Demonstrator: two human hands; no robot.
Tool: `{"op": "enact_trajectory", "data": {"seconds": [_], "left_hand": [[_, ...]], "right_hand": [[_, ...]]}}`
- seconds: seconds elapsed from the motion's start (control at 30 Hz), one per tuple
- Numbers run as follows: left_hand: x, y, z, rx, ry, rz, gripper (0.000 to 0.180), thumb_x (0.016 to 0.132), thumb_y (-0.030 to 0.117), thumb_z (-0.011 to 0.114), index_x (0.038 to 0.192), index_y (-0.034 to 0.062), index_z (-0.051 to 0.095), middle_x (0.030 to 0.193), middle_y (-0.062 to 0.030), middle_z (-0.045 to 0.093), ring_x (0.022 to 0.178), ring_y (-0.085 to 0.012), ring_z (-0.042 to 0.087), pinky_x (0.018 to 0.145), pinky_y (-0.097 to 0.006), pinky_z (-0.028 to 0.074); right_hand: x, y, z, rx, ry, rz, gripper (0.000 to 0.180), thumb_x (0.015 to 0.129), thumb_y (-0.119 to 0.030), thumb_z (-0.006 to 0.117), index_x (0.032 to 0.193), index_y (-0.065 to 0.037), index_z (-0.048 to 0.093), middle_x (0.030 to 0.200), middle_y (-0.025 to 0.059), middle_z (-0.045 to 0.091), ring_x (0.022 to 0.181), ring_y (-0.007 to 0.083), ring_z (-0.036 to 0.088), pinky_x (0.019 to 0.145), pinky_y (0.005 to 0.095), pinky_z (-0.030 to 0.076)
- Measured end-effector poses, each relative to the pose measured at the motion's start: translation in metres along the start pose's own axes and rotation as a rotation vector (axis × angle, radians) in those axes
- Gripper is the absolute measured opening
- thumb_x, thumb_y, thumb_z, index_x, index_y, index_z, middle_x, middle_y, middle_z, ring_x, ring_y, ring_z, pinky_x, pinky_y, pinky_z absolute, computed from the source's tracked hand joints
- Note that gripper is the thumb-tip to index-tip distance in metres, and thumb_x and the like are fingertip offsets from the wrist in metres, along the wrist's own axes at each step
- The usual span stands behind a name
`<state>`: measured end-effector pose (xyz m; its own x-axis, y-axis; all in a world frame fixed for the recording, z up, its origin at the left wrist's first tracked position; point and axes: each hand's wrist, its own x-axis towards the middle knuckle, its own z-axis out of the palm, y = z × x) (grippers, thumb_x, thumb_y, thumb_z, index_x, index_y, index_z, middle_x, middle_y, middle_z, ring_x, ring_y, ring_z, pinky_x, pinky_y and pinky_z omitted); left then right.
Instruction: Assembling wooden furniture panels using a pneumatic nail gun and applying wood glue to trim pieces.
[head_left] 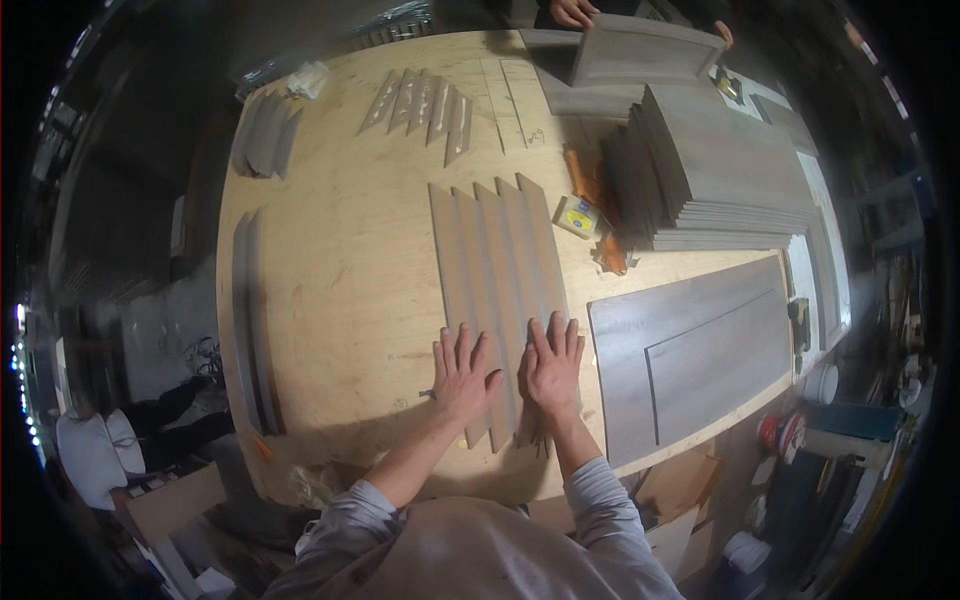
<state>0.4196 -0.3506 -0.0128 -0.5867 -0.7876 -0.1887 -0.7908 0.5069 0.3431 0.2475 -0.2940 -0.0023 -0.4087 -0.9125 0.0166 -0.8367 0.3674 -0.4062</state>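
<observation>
Several long grey wooden strips (495, 260) with mitred ends lie side by side on the plywood workbench (340, 270). Both palms press flat on their near ends. My left hand (462, 374) rests with fingers spread on the left strips. My right hand (553, 366) lies flat beside it on the right strips, thumbs almost touching. Neither hand grips anything.
A grey framed door panel (700, 355) lies at the right. A stack of grey panels (715, 175) stands behind it, with orange clamps (600, 215) and a small yellow box (577, 216) nearby. More strips (425, 105) lie at the back and left edge (252, 320). Another person's hands (572, 12) hold a frame at the far end.
</observation>
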Motion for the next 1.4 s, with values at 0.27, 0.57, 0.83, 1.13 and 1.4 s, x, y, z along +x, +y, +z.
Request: {"op": "enact_trajectory", "data": {"seconds": [0.27, 0.57, 0.83, 1.13, 1.4], "left_hand": [[0.007, -0.013, -0.008, -0.328, 0.081, -0.035, 0.075, 0.099, 0.050, 0.053, 0.158, 0.0078, 0.033, 0.166, -0.0239, 0.018, 0.155, -0.0423, 0.014, 0.127, -0.052, 0.013], [-0.040, -0.060, -0.023, -0.375, 0.190, -0.007, 0.069, 0.096, 0.041, 0.063, 0.153, 0.0097, 0.042, 0.163, -0.0191, 0.031, 0.153, -0.0374, 0.023, 0.125, -0.052, 0.021], [-0.118, -0.271, -0.099, 0.110, 0.485, -0.572, 0.068, 0.090, 0.039, 0.068, 0.148, 0.0088, 0.049, 0.159, -0.0207, 0.033, 0.151, -0.0394, 0.024, 0.123, -0.061, 0.020], [-0.176, -0.363, -0.161, -0.133, 0.160, -0.914, 0.089, 0.088, 0.043, 0.075, 0.157, 0.0077, 0.030, 0.156, -0.0223, 0.037, 0.147, -0.0397, 0.033, 0.120, -0.049, 0.032], [-0.162, -0.354, -0.202, -0.305, 0.001, -0.951, 0.071, 0.086, 0.030, 0.076, 0.144, 0.0018, 0.047, 0.139, -0.0251, 0.058, 0.129, -0.0390, 0.057, 0.109, -0.046, 0.047]], "right_hand": [[0.008, 0.006, -0.007, -0.081, -0.017, 0.025, 0.051, 0.103, -0.034, 0.049, 0.151, -0.017, 0.048, 0.159, 0.0225, 0.036, 0.150, 0.0510, 0.022, 0.120, 0.0671, 0.015], [-0.031, -0.052, 0.014, -0.149, -0.200, -0.022, 0.073, 0.101, -0.054, 0.047, 0.159, -0.013, 0.034, 0.165, 0.0255, 0.024, 0.152, 0.0503, 0.015, 0.121, 0.0680, 0.007], [-0.089, -0.048, 0.013, -0.002, -0.022, -0.065, 0.070, 0.100, -0.048, 0.053, 0.155, -0.008, 0.038, 0.162, 0.0273, 0.028, 0.152, 0.0518, 0.017, 0.118, 0.0708, 0.011], [-0.168, -0.110, 0.037, 0.085, -0.114, -0.145, 0.071, 0.095, -0.043, 0.063, 0.154, -0.011, 0.040, 0.157, 0.0278, 0.032, 0.147, 0.0537, 0.022, 0.115, 0.0730, 0.018], [-0.163, -0.150, 0.044, 0.214, -0.048, -0.190, 0.072, 0.088, -0.031, 0.071, 0.151, -0.009, 0.043, 0.153, 0.0296, 0.036, 0.143, 0.0541, 0.028, 0.115, 0.0665, 0.024]]}}
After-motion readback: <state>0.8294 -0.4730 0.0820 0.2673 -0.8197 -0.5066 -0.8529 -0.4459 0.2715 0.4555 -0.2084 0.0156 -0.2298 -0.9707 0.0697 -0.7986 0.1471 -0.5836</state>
